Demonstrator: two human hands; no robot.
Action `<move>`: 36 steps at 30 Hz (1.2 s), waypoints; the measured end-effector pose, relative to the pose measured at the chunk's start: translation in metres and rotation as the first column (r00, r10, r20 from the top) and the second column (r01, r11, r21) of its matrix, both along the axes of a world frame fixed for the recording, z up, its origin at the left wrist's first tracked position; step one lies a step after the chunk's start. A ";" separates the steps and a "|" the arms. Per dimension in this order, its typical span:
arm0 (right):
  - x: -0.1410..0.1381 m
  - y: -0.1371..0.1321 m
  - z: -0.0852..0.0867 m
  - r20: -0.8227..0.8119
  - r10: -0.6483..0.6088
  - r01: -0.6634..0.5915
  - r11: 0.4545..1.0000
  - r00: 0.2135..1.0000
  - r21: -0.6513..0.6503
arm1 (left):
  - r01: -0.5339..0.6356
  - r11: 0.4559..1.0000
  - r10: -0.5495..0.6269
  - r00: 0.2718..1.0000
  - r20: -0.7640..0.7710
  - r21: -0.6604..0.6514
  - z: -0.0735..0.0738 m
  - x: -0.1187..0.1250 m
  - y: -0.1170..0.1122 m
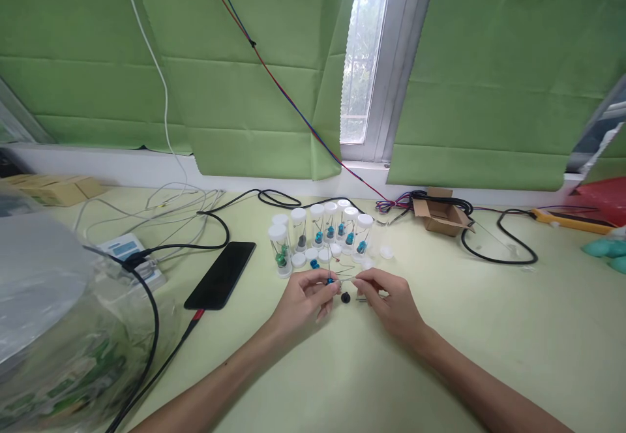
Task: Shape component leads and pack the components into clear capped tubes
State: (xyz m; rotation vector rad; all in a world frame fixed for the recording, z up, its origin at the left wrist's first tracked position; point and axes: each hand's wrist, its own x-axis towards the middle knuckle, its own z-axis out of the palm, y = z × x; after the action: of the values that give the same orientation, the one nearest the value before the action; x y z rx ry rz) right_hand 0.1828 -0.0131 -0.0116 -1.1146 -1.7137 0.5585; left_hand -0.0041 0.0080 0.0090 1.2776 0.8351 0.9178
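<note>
My left hand (307,293) pinches a small blue piece (330,281) with thin wires standing up from it. Opposite, my right hand (386,296) has thumb and forefinger closed on the end of a thin wire (346,279) that reaches toward the blue piece. A small black knob-like piece (345,297) lies on the table between my hands. Just behind my left hand is another blue piece (314,264). Beyond stand several clear vials (298,232) with white caps, holding green, grey or blue pieces with wires. Loose white caps (298,260) lie in front of them.
A black phone (220,275) with a cable plugged in lies to the left, near a power strip (130,257). Clear plastic bags (63,328) fill the left front. An open cardboard box (443,214) and black cables (499,262) are at the back right.
</note>
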 end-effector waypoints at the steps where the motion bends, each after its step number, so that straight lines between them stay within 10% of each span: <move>1: -0.001 0.000 0.001 -0.016 0.005 -0.006 1.000 1.000 -0.021 | 0.001 1.000 -0.001 1.000 -0.002 0.002 0.000 0.000 0.000; 15: -0.004 -0.001 0.000 -0.246 0.011 -0.088 0.947 0.969 -0.307 | -0.034 0.973 0.085 0.972 -0.219 0.228 -0.008 -0.002 0.002; 27: -0.004 0.006 -0.005 -0.434 0.006 -0.242 0.836 0.901 -0.492 | -0.008 0.846 0.211 0.923 -0.321 0.534 -0.010 -0.002 0.000; 36: -0.004 0.005 -0.004 -0.409 0.036 -0.221 0.882 0.912 -0.417 | -0.043 0.937 0.149 0.947 -0.286 0.346 -0.012 -0.002 0.001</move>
State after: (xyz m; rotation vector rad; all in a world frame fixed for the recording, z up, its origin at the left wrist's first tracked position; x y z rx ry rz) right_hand 0.1787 -0.0083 -0.0153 -1.1125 -1.3399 1.2365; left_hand -0.0064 0.0087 -0.0031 1.7227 1.0222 0.9822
